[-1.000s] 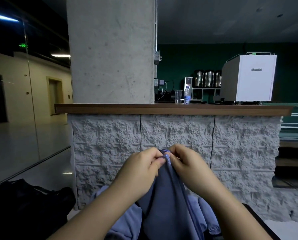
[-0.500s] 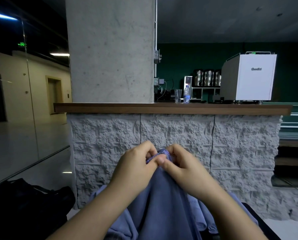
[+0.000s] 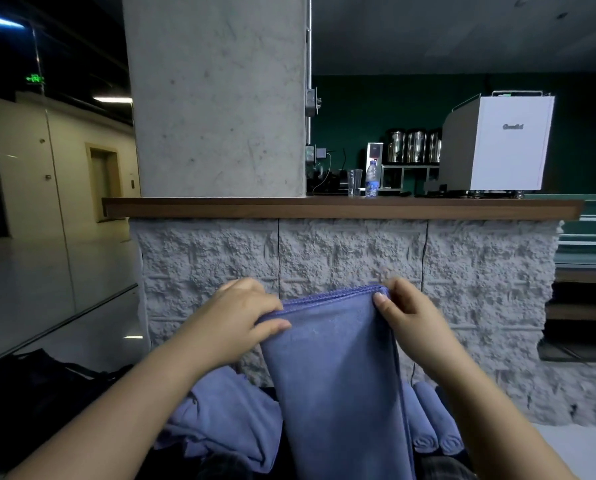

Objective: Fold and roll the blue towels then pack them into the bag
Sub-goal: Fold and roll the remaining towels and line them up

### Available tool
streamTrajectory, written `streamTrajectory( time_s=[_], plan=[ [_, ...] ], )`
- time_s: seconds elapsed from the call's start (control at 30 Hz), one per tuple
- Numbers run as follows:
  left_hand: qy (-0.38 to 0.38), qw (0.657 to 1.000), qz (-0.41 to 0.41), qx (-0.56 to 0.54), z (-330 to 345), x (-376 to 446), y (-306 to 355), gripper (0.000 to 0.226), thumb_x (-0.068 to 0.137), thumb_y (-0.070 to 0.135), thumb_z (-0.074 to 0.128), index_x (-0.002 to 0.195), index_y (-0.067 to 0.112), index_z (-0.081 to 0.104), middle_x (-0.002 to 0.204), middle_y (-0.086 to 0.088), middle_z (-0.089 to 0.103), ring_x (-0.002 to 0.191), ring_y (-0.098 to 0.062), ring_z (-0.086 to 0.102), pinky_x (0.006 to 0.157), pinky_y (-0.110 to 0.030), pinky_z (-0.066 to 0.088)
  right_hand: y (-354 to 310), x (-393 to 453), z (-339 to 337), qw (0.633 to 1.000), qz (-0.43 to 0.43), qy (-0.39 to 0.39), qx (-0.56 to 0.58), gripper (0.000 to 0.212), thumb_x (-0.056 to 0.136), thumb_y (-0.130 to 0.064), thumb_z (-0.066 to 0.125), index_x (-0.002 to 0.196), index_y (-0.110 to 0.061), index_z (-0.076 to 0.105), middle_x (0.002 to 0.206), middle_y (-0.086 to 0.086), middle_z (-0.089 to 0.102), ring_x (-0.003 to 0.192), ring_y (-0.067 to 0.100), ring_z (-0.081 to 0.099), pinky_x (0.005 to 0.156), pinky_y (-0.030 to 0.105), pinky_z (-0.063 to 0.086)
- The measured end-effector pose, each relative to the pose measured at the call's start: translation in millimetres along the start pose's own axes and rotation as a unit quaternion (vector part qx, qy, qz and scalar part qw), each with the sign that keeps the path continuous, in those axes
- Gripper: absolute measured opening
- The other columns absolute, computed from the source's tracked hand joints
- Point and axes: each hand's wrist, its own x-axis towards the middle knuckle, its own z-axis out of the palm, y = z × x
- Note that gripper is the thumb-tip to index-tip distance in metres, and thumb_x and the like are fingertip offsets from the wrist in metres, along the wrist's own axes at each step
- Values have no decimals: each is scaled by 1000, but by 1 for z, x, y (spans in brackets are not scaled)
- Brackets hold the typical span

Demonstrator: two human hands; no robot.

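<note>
since half a second ago the hands have spread apart, stretching the blue towel's point(image 3: 338, 368) top edge between them. left hand point(image 3: 241, 317) and right hand point(image 3: 407, 313) each pinch a corner; its long axis hangs straight down below both grips, equally near.

Blue towel point(image 3: 338, 375) folded double, hanging vertical, top edge stretched flat. Loose crumpled blue towels point(image 3: 227, 417) heaped lower left. Two rolled towels point(image 3: 435, 427) side by side lower right. Black bag point(image 3: 40, 389) far left on floor.
</note>
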Motion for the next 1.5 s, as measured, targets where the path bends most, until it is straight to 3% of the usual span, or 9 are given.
streamTrajectory(
  time_s=[0.13,0.43,0.67,0.77,0.93,1.03,1.17,1.4,1.5],
  plan=[
    [56,992,87,-75,7,6,13,44,87,52,36,94,24,68,80,14,53,83,-3,46,76,-22,40,19,1,6,991,43,64,-109,29,97,-19,48,71,-21,36,64,-3,44,60,13,39,52,19,28],
    [113,967,3,-227,90,4,8,22,80,21,61,98,15,73,76,16,41,71,8,46,68,-4,32,74,-8,24,978,152,-41,-136,25,100,-25,41,80,-9,40,70,4,39,61,15,35,55,31,25],
    [-86,955,-154,-240,165,6,-21,47,81,15,71,123,23,54,105,8,52,91,0,49,81,-12,35,143,-13,54,950,207,-99,-213,25,96,-26,51,74,-15,46,70,2,48,66,20,45,56,33,29],
    [-172,956,-162,-173,193,8,-32,12,80,25,71,90,28,64,96,7,63,91,-9,58,81,-25,43,168,-17,67,939,187,-108,-266,26,92,-25,56,70,-22,46,73,-1,46,78,22,45,65,34,29],
    [-112,948,-225,-194,237,8,-54,29,77,35,71,59,39,49,71,11,55,68,-6,55,68,-32,47,207,-9,80,939,254,-122,-198,23,94,-30,55,73,-22,50,60,-5,50,56,8,46,53,22,34],
    [-46,912,-315,-258,260,19,-63,21,80,30,69,64,35,57,52,10,55,51,-5,51,56,-27,43,223,8,96,945,295,-79,-113,24,95,-24,54,81,-5,57,59,6,63,49,12,56,49,22,43],
    [17,785,-417,-457,291,52,-70,22,90,6,58,72,18,58,52,1,58,42,-10,52,41,-16,38,247,34,116,940,337,-13,49,17,97,-15,51,86,-2,55,76,12,71,70,18,68,64,31,55],
    [87,780,-396,-476,341,81,-96,28,90,3,55,80,29,60,72,2,68,77,-26,67,73,-33,49,291,68,133,938,322,6,125,7,97,-14,51,95,-8,54,92,11,71,84,16,68,64,16,50],
    [40,811,-385,-438,364,71,-98,36,91,7,53,115,33,55,99,6,68,98,-19,65,93,-35,47,311,67,141,949,300,-49,84,25,96,-15,54,120,-19,50,112,2,66,101,12,63,85,23,48]
  ],
)
